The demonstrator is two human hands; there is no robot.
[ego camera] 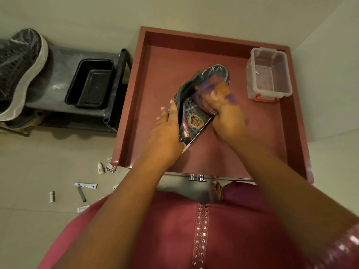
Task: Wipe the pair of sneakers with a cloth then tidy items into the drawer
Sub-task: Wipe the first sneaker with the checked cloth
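Maroon fabric of the person's garment (223, 239), with a beaded strip down its middle, fills the bottom of the view, and both bare forearms reach forward from it over the open maroon drawer (297, 136). A toe shows on the tiled floor just before the drawer's chrome handle (196, 177). To the left on that floor lie scattered small items: a white dropper bottle (100, 168), a small printed box (111, 168), a white and blue sachet (85, 185), a dark cylinder (81, 194) and a short pale ribbed piece (51, 196). Inside the drawer, the left hand (165, 133) grips the dark perforated sneaker with a gold crest (191, 115), its fingers curled round the shoe's left edge and its thumb at the heel. The right hand (227, 115) is motion-blurred; its fingers are curled round a purple and orange cloth (217, 87) pressed onto the sneaker's toe end. In the drawer's far right corner stands a clear plastic box with red clasps (269, 74), well apart from the sneaker. Beyond the drawer's left side, a dark low shelf rack (62, 61) carries a black rectangular tray (90, 83) and, at its far left, the second dark mesh sneaker with a pale sole (19, 68).
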